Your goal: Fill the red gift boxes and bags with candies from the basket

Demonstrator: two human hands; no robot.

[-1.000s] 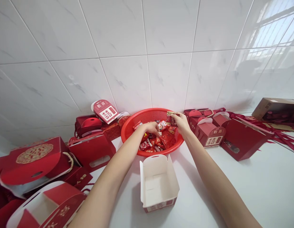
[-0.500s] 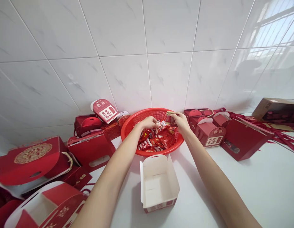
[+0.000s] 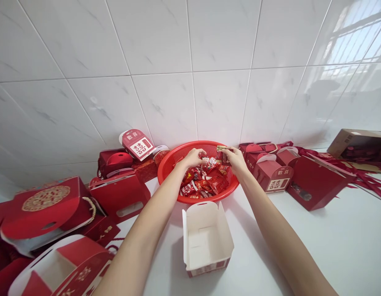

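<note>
A red mesh basket (image 3: 167,186) near the wall holds many red wrapped candies (image 3: 217,183). Over the basket's left-hand part is my left hand (image 3: 194,158), its fingers curled around a small red packet. My right hand (image 3: 234,159), at the basket's right rim, pinches a dark red packet with a gold-green end (image 3: 221,148). In front of the basket an open box (image 3: 205,245) with a white inside stands on the white table; nothing lies in it.
Red gift boxes (image 3: 121,195) crowd the left side, some closed and one open at the lower left. More boxes (image 3: 273,174), dark red ribbons (image 3: 367,181) and a brown carton (image 3: 347,142) are on the right. A tiled wall (image 3: 222,109) rises behind.
My left hand has risen slightly within the basket, with a small red packet now at its fingertips. My right hand keeps its packet. The view has shifted very slightly.
</note>
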